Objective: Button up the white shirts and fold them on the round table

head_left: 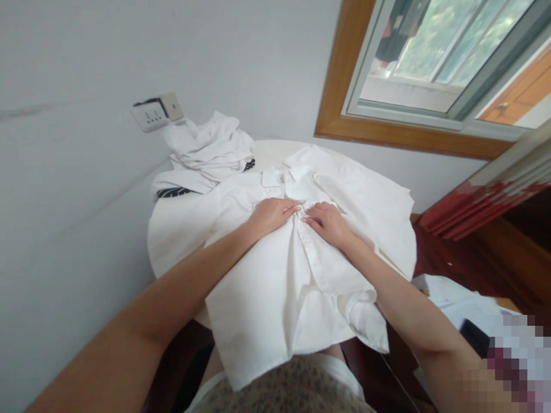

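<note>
A white button-up shirt (258, 287) lies spread on a round white table (176, 229), its collar toward the wall and its hem hanging over the near edge. My left hand (275, 214) pinches the front placket near mid-chest, fingers closed on the fabric. Just beside it, my right hand (326, 222) grips the other side of the placket with bent fingers. The fabric between the two hands is gathered into creases. Any button at the fingertips is too small to make out.
A heap of crumpled white clothes (210, 149) with black striped trim sits at the table's back left, below a wall socket (150, 115). A wood-framed window (344, 126) is behind. More white cloth (456, 304) and a dark object (474, 337) lie at lower right.
</note>
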Tool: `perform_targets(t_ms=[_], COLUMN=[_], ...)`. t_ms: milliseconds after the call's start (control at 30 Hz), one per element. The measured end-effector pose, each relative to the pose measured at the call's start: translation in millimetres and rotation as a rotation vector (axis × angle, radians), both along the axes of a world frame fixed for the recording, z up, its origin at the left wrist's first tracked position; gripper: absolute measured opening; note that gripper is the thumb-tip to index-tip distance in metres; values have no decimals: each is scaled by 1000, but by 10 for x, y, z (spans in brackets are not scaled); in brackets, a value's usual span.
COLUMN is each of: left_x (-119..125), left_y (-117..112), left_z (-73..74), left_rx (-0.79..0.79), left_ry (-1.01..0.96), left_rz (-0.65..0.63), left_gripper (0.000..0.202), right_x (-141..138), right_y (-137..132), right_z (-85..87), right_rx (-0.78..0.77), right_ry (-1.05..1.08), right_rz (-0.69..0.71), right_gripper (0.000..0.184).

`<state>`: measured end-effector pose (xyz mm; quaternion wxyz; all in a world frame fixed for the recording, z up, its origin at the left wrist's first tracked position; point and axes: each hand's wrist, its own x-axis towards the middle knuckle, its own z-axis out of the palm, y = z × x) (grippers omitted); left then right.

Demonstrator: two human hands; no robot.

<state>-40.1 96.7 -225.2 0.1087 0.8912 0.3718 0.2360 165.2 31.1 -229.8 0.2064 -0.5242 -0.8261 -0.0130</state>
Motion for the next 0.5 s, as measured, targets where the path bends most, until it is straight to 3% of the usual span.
perform_targets(t_ms=[267, 500], left_x=[10, -7], left_y=[-53, -59], left_z=[50, 39], left_rx=[-38, 12], left_ry=[-119, -59], left_rz=[44, 18], left_gripper=[39, 41], right_x=[-14, 23], right_y=[-54, 14], right_z=[42, -41], right_rx=[81, 10], right_ry=[164, 371], right_rz=[53, 38], right_gripper=[42, 43])
